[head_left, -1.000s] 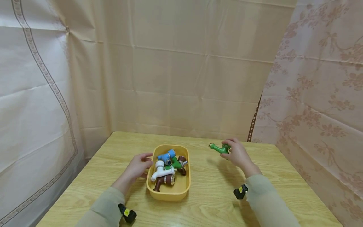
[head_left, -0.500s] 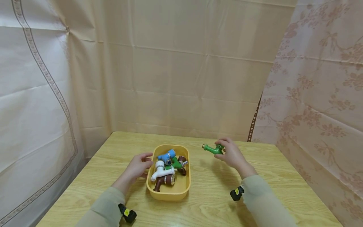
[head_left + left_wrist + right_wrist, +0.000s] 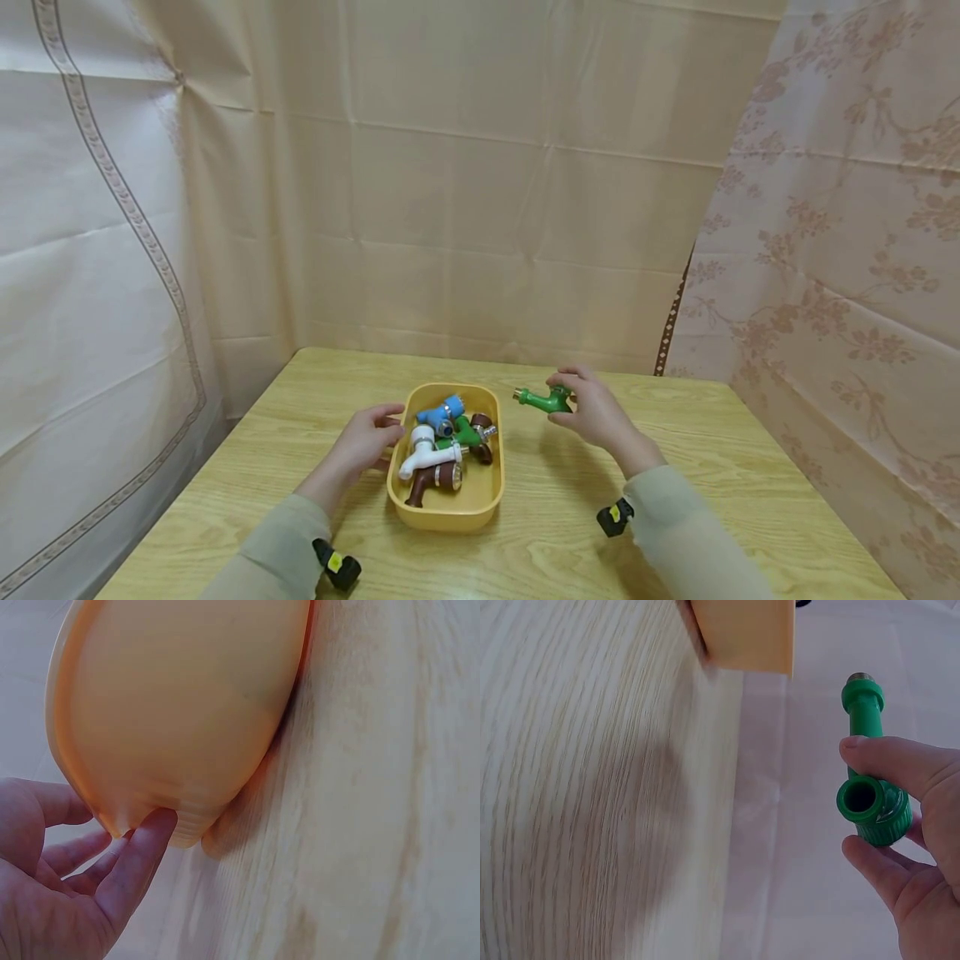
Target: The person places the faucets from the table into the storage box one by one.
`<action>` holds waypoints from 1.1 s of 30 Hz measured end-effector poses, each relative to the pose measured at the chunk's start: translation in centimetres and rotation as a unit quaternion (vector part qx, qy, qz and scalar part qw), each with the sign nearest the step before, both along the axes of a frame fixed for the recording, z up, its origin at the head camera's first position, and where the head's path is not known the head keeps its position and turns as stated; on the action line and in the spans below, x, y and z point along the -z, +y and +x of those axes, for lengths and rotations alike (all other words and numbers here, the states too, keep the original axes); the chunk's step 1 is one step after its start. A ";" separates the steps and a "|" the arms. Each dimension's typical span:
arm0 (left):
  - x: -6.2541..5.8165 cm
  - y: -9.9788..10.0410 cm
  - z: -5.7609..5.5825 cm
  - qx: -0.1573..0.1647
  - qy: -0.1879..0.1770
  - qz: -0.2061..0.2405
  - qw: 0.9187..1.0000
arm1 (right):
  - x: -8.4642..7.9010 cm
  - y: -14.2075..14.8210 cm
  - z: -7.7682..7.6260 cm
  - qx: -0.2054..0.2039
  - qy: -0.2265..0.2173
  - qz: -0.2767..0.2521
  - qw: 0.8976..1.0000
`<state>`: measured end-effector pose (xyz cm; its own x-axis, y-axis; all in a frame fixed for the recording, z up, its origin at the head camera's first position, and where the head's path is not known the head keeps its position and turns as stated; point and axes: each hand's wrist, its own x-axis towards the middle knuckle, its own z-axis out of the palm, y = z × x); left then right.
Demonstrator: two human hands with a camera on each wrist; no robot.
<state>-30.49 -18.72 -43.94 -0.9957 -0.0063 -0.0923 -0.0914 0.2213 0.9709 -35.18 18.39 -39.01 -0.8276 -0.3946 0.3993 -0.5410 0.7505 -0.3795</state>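
My right hand (image 3: 596, 410) pinches a green faucet (image 3: 546, 401) with a brass-coloured tip, held above the table to the right of a yellow plastic tub (image 3: 450, 518). The right wrist view shows the faucet (image 3: 866, 712) between thumb and fingers, its round opening facing the camera. At the tub's left side, my left hand (image 3: 363, 439) grips the edge, a finger on the outer wall in the left wrist view. Inside the tub lie a blue faucet (image 3: 442, 412), a white one (image 3: 429, 456), a green one (image 3: 467, 431) and brown ones, such as the front brown faucet (image 3: 435, 478).
The tub stands on a light wood-grain table (image 3: 555, 533). Beige curtain cloth (image 3: 480, 208) hangs behind the far edge, with patterned cloth (image 3: 847, 250) at the right and pale cloth (image 3: 90, 275) at the left. Each wrist carries a small black camera.
My right hand has moved left with the green faucet, closer to the tub. My left hand and the tub have stayed in place.
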 end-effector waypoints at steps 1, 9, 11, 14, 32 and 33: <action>0.0 0.0 0.0 0.000 0.000 0.000 1.000 | -0.1 -0.2 0.1 -0.002 0.002 0.002 1.000; 0.0 0.0 0.0 0.002 -0.002 0.002 1.000 | -0.4 -1.8 0.6 -0.029 0.026 0.023 0.999; 0.0 0.0 -0.1 0.000 -0.003 0.002 1.000 | -0.5 -2.1 0.7 -0.036 0.028 0.027 0.999; 0.0 -0.1 -0.1 -0.002 -0.006 0.000 1.000 | -0.6 -2.7 1.0 -0.044 0.031 0.035 0.998; 0.0 -0.1 -0.1 0.004 -0.007 0.005 1.000 | -1.2 -6.1 2.8 -0.097 0.048 0.072 0.992; 0.0 -0.1 -0.1 0.003 -0.007 0.005 1.000 | -1.3 -6.2 2.9 -0.099 0.048 0.076 0.991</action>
